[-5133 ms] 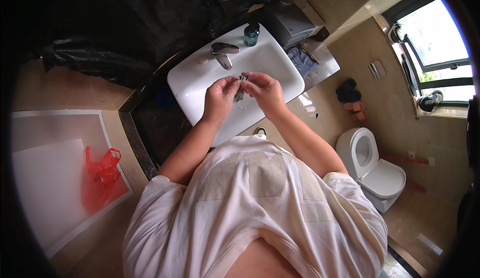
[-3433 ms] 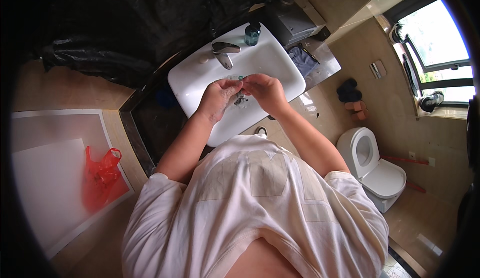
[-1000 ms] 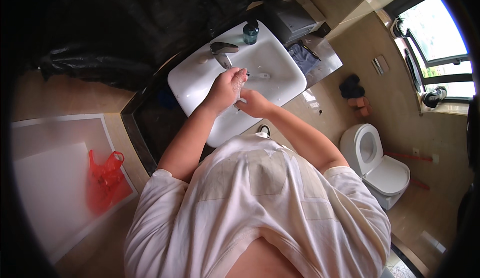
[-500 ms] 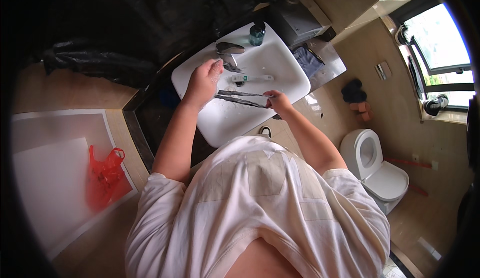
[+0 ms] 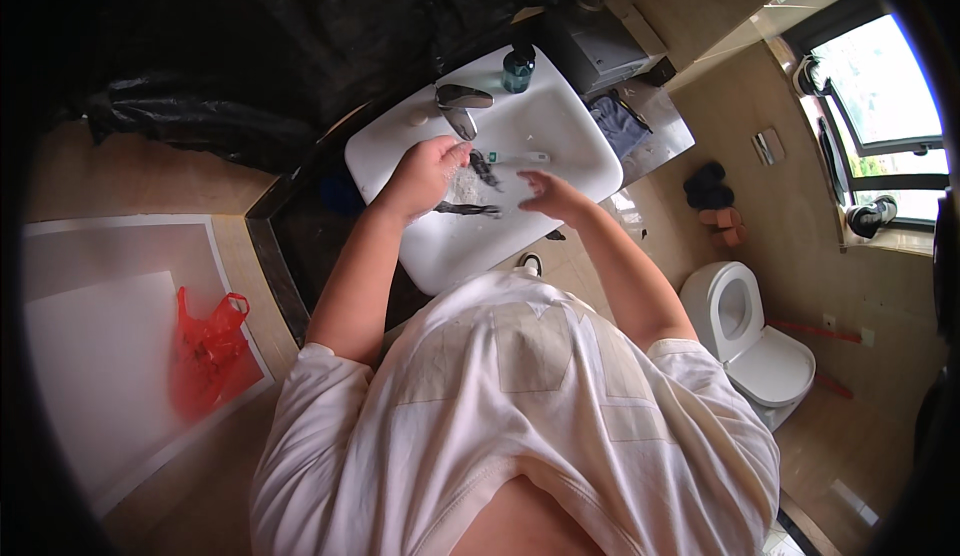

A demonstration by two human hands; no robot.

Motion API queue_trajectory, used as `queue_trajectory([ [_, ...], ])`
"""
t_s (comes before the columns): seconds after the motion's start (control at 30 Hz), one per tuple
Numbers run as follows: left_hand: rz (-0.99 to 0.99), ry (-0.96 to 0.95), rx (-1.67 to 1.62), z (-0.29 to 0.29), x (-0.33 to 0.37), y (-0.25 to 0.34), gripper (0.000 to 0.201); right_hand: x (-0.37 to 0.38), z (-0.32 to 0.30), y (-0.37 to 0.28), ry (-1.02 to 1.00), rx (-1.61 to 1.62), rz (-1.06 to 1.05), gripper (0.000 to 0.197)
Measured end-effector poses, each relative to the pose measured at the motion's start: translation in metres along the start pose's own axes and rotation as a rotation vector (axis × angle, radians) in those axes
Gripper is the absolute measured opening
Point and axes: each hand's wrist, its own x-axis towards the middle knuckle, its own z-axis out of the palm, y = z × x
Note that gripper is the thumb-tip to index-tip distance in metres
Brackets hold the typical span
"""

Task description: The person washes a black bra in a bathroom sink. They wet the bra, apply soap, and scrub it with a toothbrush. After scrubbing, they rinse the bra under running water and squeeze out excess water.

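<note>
Over the white basin (image 5: pixel 440 256), my left hand (image 5: pixel 428 171) is closed on a limp, wet black strip (image 5: pixel 468 209) that looks like a strap. One end hangs below the fingers. More dark material (image 5: pixel 484 168) dangles beside the fingertips, smeared by motion. White foam shows about the hand, just under the metal tap (image 5: pixel 460 106). To the right, my right hand (image 5: pixel 548 198) is apart from the strip, fingers spread and holding nothing. A slim white and green object (image 5: pixel 522 157) lies in the basin behind the hands, partly hidden by the dark material.
A dark teal bottle (image 5: pixel 518 69) stands on the basin's back rim. Right of the basin are a grey box (image 5: pixel 600 41) and folded dark cloth (image 5: pixel 620 124). A toilet (image 5: pixel 755 341) is at the right, a red plastic bag (image 5: pixel 208 356) at the left.
My right hand has let go of the black strip that was stretched between both hands, and its fingers have spread. The strip now hangs from my left hand, which has moved slightly right and nearer.
</note>
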Motion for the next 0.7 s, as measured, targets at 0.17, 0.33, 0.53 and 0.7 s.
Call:
queue_trajectory([
  [0.17, -0.069, -0.102, 0.06, 0.009, -0.005, 0.005, 0.027, -0.024, 0.014, -0.121, 0.168, -0.011, -0.717, 0.054],
  [0.33, -0.031, -0.021, 0.127, 0.009, -0.001, 0.008, 0.019, -0.016, 0.017, -0.129, 0.012, 0.06, -0.335, 0.022],
  [0.53, 0.049, 0.103, 0.166, 0.004, -0.006, -0.002, 0.022, -0.021, 0.026, -0.107, 0.041, -0.083, -0.331, 0.021],
  [0.7, 0.132, 0.109, 0.17, 0.008, -0.009, -0.004, 0.021, -0.021, 0.031, -0.093, 0.05, -0.038, -0.347, 0.021],
])
